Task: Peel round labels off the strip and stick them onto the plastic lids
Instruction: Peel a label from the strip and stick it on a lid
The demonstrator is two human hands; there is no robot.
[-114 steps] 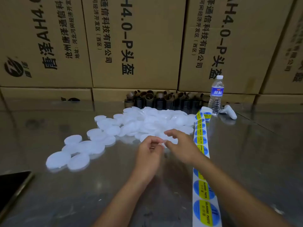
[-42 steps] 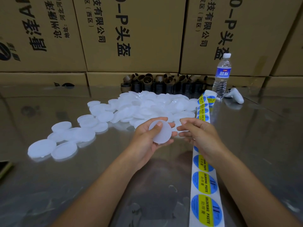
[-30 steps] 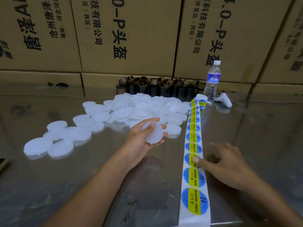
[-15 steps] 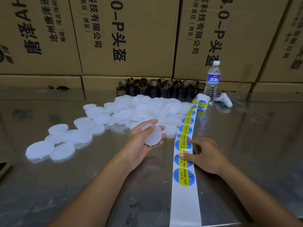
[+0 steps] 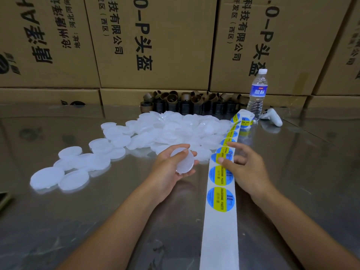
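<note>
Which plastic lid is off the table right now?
The lid gripped in the left hand; all the other lids lie in the pile on the table.

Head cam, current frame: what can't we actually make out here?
Head view, whether the blue-and-yellow round label under the right hand is peeled up from the white backing strip: fingers cover its edge.
Rear face of the translucent white round plastic lid: the left hand hides it.
Strip's near end: cut by the bottom edge.
Dark flat object: cut by the left edge.
</note>
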